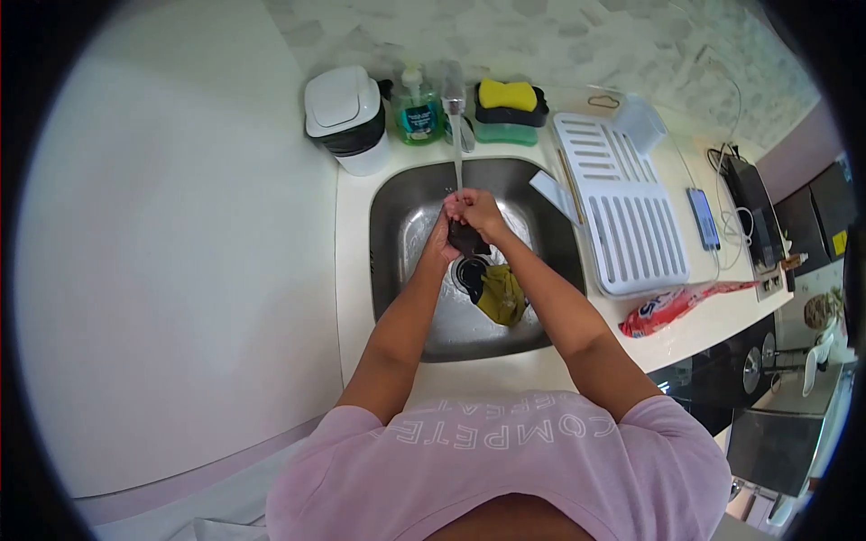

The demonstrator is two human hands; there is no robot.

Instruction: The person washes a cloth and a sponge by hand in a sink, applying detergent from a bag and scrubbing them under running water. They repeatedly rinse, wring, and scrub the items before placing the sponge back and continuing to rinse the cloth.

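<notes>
Pink shirt fabric (505, 460) with mirrored pale lettering fills the bottom of the view, and both bare forearms reach away from it over the steel sink (397, 270). Left hand (444, 236) and right hand (476, 212) meet under the thin stream of water (457, 153) from the faucet (454, 99), fingers curled and pressed together around a small dark object (465, 239) held between them. Only its lower part shows beneath the palms; what it is cannot be made out, and how tightly each hand closes on it is hidden by the overlap. Directly below the hands lies the drain (469, 269), and just beside it, toward the body, a crumpled yellow-green cloth (502, 296) rests on the sink floor. Beyond the hands, behind the faucet, stand a green soap bottle (416, 110), a yellow sponge (507, 94) on its holder, and a small white lidded bin (346, 117). To the right of the hands sits a white drying rack (627, 216), with a phone (704, 217) past it and a red packet (672, 307) nearer the counter edge.
</notes>
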